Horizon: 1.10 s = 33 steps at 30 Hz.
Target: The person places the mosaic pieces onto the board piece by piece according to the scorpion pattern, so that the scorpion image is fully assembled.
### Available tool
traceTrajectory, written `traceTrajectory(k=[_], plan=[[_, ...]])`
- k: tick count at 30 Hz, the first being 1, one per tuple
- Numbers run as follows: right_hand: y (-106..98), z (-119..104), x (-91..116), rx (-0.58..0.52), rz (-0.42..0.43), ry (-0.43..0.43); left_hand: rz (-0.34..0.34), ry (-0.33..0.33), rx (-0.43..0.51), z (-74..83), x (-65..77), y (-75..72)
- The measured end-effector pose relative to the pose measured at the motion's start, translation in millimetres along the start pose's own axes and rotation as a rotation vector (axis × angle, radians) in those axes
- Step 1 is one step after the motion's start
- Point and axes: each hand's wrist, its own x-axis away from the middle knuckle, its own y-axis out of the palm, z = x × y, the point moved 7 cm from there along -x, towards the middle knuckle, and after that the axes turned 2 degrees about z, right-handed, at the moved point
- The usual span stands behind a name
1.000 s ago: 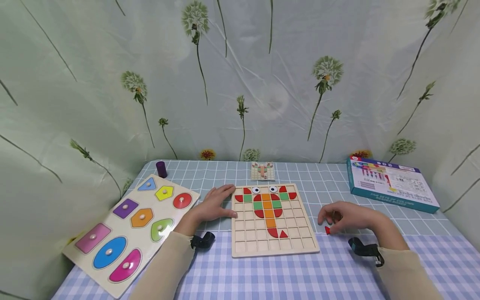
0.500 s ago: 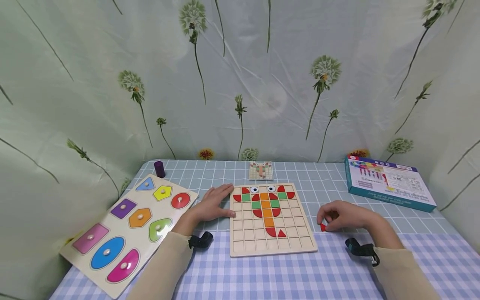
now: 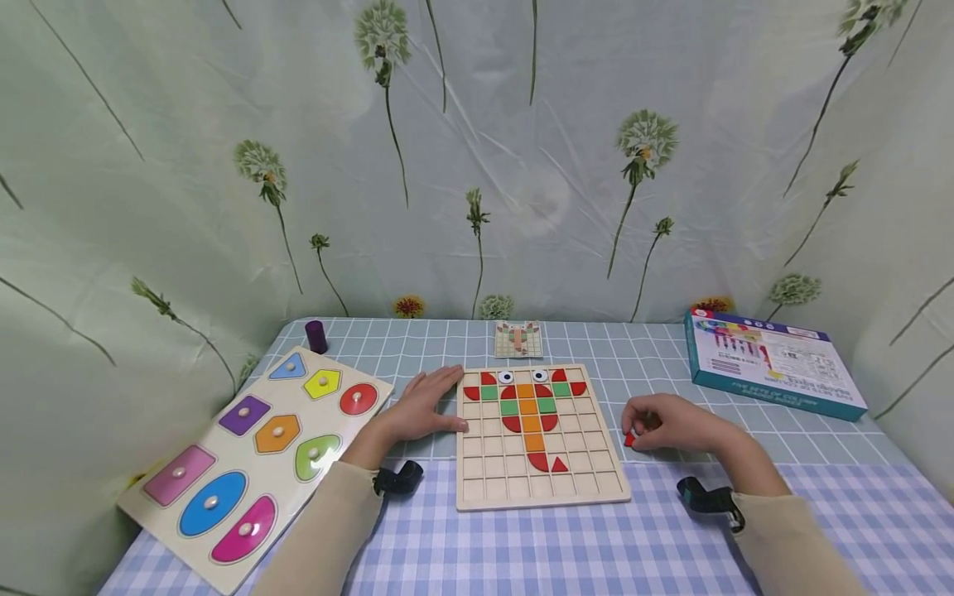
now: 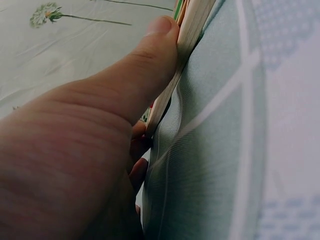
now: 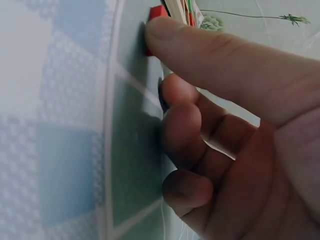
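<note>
A square wooden grid board (image 3: 492,490) lies in the middle of the table. Red, green and orange tiles and two eye tiles form a figure on it, with a red triangle tile (image 3: 559,465) at its lower end. My left hand (image 3: 421,412) rests along the board's left edge, its fingers fairly straight and its thumb touching the side (image 4: 192,35). To the right of the board, apart from it, my right hand (image 3: 674,425) pinches a small red tile (image 3: 629,440) low over the cloth. In the right wrist view the thumb covers much of that tile (image 5: 157,11).
Behind the board lies a small pattern card (image 3: 519,351). A knobbed shape puzzle (image 3: 298,488) slants at the left, near a purple cylinder (image 3: 316,337). A flat teal box (image 3: 775,364) sits at the back right, before a flowered curtain (image 3: 522,165).
My right hand has moved slightly left and away from me, toward the board, with the red tile in its pinch. My left hand has stayed on the board's edge.
</note>
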Motion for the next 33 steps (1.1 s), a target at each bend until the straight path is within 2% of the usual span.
traceTrajectory(k=[5, 10, 16, 24, 33], plan=[[-0.7, 1.3, -4.9, 0.004, 0.054, 0.048, 0.005, 0.004, 0.001, 1.0, 0.3, -0.8], [-2.8, 0.3, -7.6, 0.022, 0.098, 0.041, 0.004, 0.001, -0.001, 1.0, -0.3, -0.9], [-2.9, -5.2, -7.9, 0.038, 0.102, -0.002, 0.01, 0.002, -0.007, -0.8, -2.0, 0.3], [-0.6, -10.5, -8.6, 0.021, 0.112, -0.018, 0.007, 0.012, -0.014, -0.8, -1.8, -0.2], [7.7, -24.1, -12.1, -0.056, 0.093, -0.027, 0.016, 0.031, -0.002, 1.8, 0.3, -2.5]])
